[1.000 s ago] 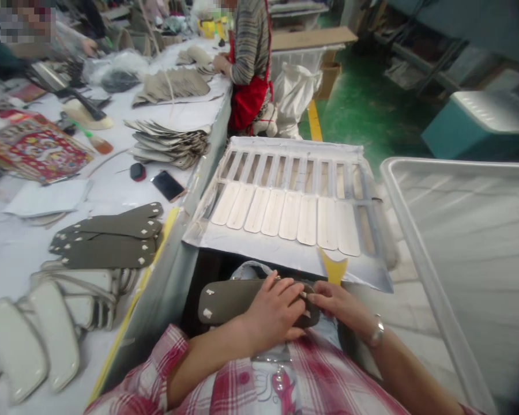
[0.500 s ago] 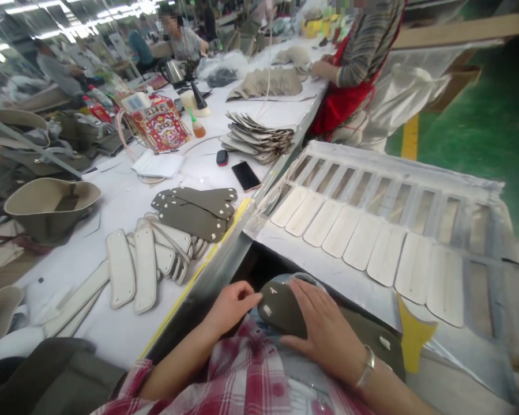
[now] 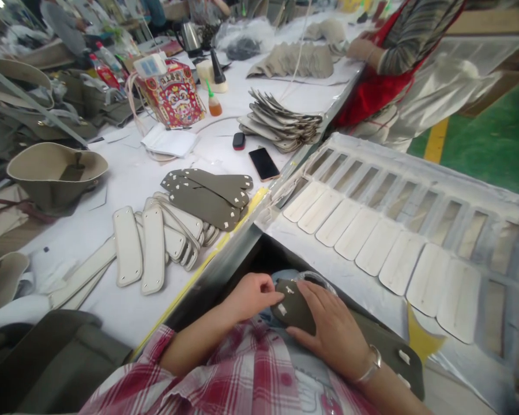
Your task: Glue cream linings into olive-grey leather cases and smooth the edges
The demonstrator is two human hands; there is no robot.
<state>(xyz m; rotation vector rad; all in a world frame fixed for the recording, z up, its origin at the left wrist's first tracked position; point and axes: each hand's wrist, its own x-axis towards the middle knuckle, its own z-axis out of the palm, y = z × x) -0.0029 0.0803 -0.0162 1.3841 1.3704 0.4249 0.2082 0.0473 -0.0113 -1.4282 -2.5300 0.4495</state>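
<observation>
A long olive-grey leather piece (image 3: 296, 308) with small white tabs lies across my lap. My left hand (image 3: 253, 295) pinches its near left end with curled fingers. Flat on top of the piece presses my right hand (image 3: 331, 334), fingers together; a bracelet is on that wrist. A rack (image 3: 415, 230) covered in silvery sheet stands just beyond, with several white oblong pieces (image 3: 358, 239) laid side by side. A yellow scraper-shaped card (image 3: 419, 340) rests at the rack's near edge.
On the white table to the left lie a stack of olive pieces (image 3: 207, 196), white oblong pieces (image 3: 153, 248), a phone (image 3: 263, 163), a patterned red bag (image 3: 173, 98) and an olive bag (image 3: 56, 176). A person in a red apron (image 3: 398, 63) works at the far right.
The view has swung left and down. My left hand slid from the middle of the olive piece to its left end; my right hand moved from its right tip onto its top.
</observation>
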